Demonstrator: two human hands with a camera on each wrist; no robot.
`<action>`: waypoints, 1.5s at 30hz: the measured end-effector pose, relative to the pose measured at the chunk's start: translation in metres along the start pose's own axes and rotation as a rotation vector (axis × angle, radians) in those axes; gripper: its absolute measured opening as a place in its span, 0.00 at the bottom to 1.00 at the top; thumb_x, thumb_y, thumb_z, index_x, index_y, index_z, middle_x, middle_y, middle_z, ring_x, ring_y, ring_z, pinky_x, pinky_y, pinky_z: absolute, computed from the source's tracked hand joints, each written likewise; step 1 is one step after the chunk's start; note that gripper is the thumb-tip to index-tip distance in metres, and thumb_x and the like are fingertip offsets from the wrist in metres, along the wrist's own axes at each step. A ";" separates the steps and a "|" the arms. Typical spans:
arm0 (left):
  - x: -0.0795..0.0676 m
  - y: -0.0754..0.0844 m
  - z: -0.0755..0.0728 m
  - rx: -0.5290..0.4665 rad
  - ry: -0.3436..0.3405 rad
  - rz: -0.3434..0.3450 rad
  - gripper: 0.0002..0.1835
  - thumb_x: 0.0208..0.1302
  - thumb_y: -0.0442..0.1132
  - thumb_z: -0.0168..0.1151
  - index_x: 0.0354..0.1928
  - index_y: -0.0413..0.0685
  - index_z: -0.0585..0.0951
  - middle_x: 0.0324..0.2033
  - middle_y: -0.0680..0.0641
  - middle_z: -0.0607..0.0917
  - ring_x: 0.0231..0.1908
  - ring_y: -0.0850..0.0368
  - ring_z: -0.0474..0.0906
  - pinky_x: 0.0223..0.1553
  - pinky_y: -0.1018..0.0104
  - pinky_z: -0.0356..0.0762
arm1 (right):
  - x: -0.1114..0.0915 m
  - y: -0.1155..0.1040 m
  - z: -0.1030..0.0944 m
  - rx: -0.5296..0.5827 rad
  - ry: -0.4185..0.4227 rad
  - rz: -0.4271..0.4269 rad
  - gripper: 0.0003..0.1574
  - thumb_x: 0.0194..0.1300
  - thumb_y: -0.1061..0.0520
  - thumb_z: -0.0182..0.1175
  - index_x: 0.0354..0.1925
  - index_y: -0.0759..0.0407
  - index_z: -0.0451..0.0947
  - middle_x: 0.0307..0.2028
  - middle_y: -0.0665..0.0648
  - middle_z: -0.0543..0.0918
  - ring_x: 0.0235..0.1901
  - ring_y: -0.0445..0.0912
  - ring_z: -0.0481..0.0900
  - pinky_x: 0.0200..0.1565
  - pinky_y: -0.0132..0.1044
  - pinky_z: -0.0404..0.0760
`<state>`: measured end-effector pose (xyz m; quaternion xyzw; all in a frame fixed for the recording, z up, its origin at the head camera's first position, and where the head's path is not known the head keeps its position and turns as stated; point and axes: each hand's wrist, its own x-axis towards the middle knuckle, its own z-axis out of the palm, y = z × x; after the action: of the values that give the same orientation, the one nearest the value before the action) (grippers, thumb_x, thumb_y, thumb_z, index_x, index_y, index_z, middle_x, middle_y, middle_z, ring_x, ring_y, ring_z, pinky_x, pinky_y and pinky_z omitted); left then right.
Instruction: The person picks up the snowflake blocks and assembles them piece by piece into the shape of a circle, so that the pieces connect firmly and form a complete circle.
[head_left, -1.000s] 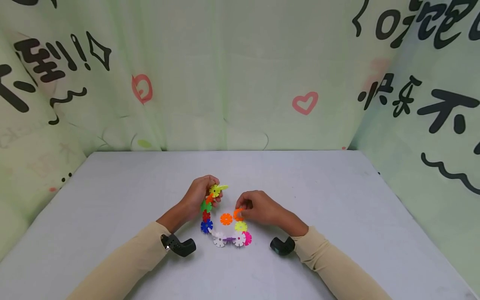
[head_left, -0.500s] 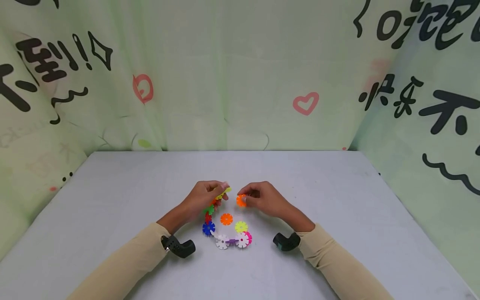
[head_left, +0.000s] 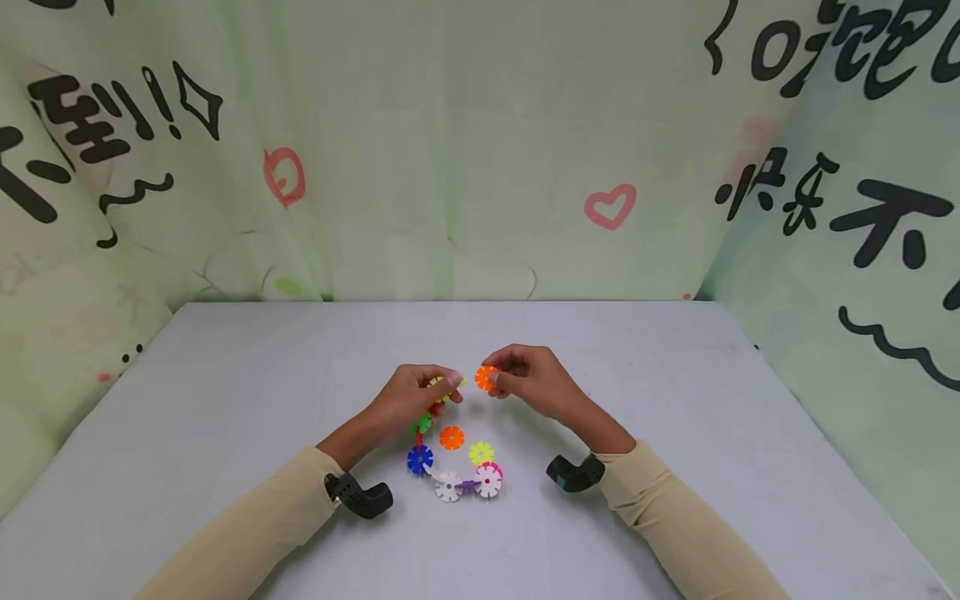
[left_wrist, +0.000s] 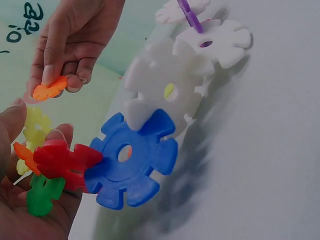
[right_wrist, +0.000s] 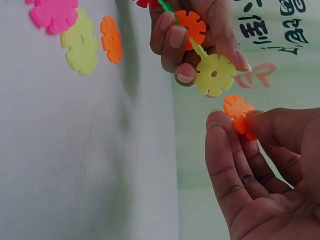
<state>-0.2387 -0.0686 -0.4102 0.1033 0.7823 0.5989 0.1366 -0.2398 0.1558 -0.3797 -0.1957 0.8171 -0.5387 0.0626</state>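
Note:
My left hand [head_left: 405,400] grips one end of a chain of interlocking plastic flower discs, with its fingers around the yellow disc [right_wrist: 215,75] there. Green, red and blue [left_wrist: 160,145] discs follow, then white ones and a purple one [head_left: 467,486], curving down to the table. Between thumb and fingers, my right hand [head_left: 536,383] pinches a single orange disc [head_left: 486,378]. That disc is close to the yellow end but apart from it, as the right wrist view shows. A pink disc [right_wrist: 54,14] and a yellow disc [right_wrist: 81,42] overlap at the chain's other end.
A loose orange disc [head_left: 452,437] lies on the white table [head_left: 645,375] inside the curve of the chain. A printed curtain [head_left: 510,150] stands behind the table and along both sides. Each wrist carries a black camera mount [head_left: 360,495].
My right hand has lifted the orange disc up and away from me, off the spot near the loose yellow end. My left hand has shifted slightly right, its thumb now over the yellow disc.

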 end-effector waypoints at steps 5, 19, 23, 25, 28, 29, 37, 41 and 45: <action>-0.002 0.005 0.001 -0.023 -0.019 0.020 0.22 0.68 0.52 0.59 0.52 0.41 0.82 0.36 0.43 0.85 0.24 0.55 0.75 0.29 0.67 0.74 | -0.001 -0.001 0.001 0.026 -0.007 0.022 0.12 0.67 0.67 0.57 0.48 0.69 0.79 0.35 0.59 0.84 0.34 0.59 0.84 0.40 0.40 0.83; -0.003 0.007 0.005 -0.002 -0.028 0.032 0.22 0.66 0.54 0.61 0.47 0.41 0.84 0.21 0.43 0.78 0.20 0.56 0.71 0.20 0.67 0.70 | -0.001 0.000 0.004 0.043 -0.004 -0.011 0.14 0.67 0.67 0.57 0.49 0.69 0.80 0.32 0.63 0.85 0.32 0.61 0.83 0.38 0.43 0.83; -0.003 0.007 0.006 0.012 -0.017 0.018 0.22 0.67 0.54 0.60 0.46 0.40 0.84 0.19 0.45 0.77 0.20 0.56 0.70 0.20 0.68 0.68 | -0.003 0.003 0.003 0.013 -0.046 -0.030 0.16 0.68 0.66 0.57 0.53 0.69 0.80 0.31 0.64 0.85 0.34 0.64 0.82 0.38 0.43 0.83; -0.003 0.006 0.005 0.013 -0.012 0.009 0.22 0.67 0.54 0.59 0.44 0.39 0.84 0.19 0.45 0.76 0.20 0.56 0.70 0.20 0.68 0.68 | -0.004 0.004 0.003 0.015 -0.055 -0.039 0.17 0.68 0.66 0.58 0.54 0.69 0.79 0.32 0.64 0.85 0.34 0.63 0.82 0.39 0.41 0.83; -0.002 0.006 0.004 -0.002 -0.019 0.019 0.23 0.68 0.54 0.59 0.43 0.38 0.83 0.19 0.45 0.76 0.20 0.56 0.69 0.21 0.69 0.68 | -0.004 0.003 0.006 0.017 -0.041 -0.052 0.16 0.67 0.68 0.57 0.53 0.71 0.79 0.33 0.66 0.84 0.33 0.63 0.82 0.38 0.39 0.83; -0.002 0.005 0.004 -0.010 -0.021 0.024 0.24 0.67 0.55 0.59 0.42 0.37 0.83 0.19 0.46 0.76 0.20 0.56 0.69 0.20 0.69 0.67 | -0.003 0.004 0.007 0.019 -0.030 -0.057 0.16 0.67 0.69 0.58 0.53 0.72 0.79 0.33 0.65 0.84 0.33 0.63 0.82 0.38 0.39 0.83; -0.005 0.001 -0.003 -0.045 0.028 0.023 0.22 0.71 0.50 0.56 0.40 0.34 0.82 0.21 0.46 0.76 0.20 0.56 0.69 0.20 0.70 0.66 | 0.005 0.005 0.021 0.052 -0.018 -0.052 0.16 0.68 0.68 0.58 0.53 0.71 0.78 0.39 0.63 0.85 0.34 0.62 0.83 0.39 0.38 0.83; -0.004 0.002 0.000 -0.055 0.003 0.031 0.22 0.71 0.51 0.55 0.39 0.35 0.81 0.21 0.46 0.76 0.20 0.56 0.69 0.20 0.70 0.66 | 0.003 0.006 0.020 0.059 0.005 -0.032 0.16 0.68 0.69 0.57 0.53 0.71 0.79 0.36 0.64 0.85 0.33 0.60 0.83 0.38 0.38 0.83; -0.002 0.005 0.005 -0.042 -0.002 0.038 0.20 0.72 0.49 0.55 0.38 0.36 0.82 0.20 0.47 0.76 0.20 0.56 0.69 0.20 0.70 0.65 | 0.001 0.009 0.018 0.079 0.010 -0.025 0.16 0.68 0.69 0.57 0.53 0.72 0.78 0.36 0.63 0.85 0.33 0.58 0.84 0.39 0.39 0.83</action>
<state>-0.2350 -0.0629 -0.4064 0.1157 0.7672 0.6178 0.1280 -0.2374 0.1434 -0.3948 -0.2003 0.7931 -0.5721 0.0595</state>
